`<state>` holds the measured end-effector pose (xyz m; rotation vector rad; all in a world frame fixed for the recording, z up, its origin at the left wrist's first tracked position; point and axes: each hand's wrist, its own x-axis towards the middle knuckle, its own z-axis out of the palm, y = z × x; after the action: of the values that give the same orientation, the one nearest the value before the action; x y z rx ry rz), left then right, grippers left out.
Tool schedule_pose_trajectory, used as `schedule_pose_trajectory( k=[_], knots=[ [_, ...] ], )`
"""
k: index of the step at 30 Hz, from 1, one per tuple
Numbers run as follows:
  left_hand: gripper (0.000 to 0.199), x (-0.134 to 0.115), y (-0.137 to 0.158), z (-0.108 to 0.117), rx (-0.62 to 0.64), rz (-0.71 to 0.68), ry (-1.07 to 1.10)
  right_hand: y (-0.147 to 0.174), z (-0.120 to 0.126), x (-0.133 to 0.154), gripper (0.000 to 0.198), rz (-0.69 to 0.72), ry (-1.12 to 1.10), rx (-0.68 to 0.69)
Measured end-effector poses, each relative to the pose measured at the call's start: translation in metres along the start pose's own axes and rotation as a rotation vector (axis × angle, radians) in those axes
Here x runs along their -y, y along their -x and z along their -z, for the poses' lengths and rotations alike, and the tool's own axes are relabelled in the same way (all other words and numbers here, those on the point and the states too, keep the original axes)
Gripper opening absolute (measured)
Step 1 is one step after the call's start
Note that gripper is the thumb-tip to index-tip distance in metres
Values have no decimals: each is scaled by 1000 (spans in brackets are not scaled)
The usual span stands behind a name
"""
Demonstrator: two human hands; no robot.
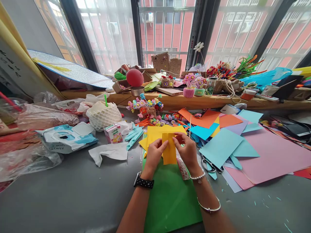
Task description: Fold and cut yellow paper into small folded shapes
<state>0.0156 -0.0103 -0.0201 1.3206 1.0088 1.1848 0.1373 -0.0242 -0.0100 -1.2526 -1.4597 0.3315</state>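
Between my two hands is a small upright piece of yellow paper (170, 156), with a vertical crease down its middle. My left hand (155, 153) pinches its left edge between thumb and fingers. On the other side, my right hand (186, 150) grips the upper right edge the same way. Larger yellow sheets (155, 131) lie just behind the hands. Beneath them is a green sheet (170, 200) on the grey table. A patterned strip (182, 166) lies partly hidden by my right hand. Scissors (209, 165) rest to the right of that wrist.
Blue paper (221, 145), orange paper (201, 119) and a large pink sheet (277, 158) spread over the right side. On the left are a wet-wipe pack (66, 137), a small carton (113, 133), a tissue (109, 152) and a netted coconut (103, 116). Crafts crowd the wooden ledge (170, 97) behind.
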Motion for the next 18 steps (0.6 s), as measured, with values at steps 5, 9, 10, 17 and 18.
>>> schedule_pose_trajectory(
  k=[5, 9, 10, 17, 18],
  knots=[
    [29, -1, 0, 0, -44, -4, 3, 4, -1, -1, 24, 176, 178, 12],
    [33, -4, 1, 0, -115, -33, -23, 5, 1, -4, 31, 265, 258, 72],
    [34, -5, 1, 0, -130, -36, -27, 5, 1, -5, 32, 286, 271, 81],
    [30, -2, 1, 1, -155, -39, 24, 4, 2, -4, 39, 392, 395, 158],
    [29, -2, 1, 1, -149, -26, 52, 4, 3, -4, 40, 398, 402, 166]
  ],
)
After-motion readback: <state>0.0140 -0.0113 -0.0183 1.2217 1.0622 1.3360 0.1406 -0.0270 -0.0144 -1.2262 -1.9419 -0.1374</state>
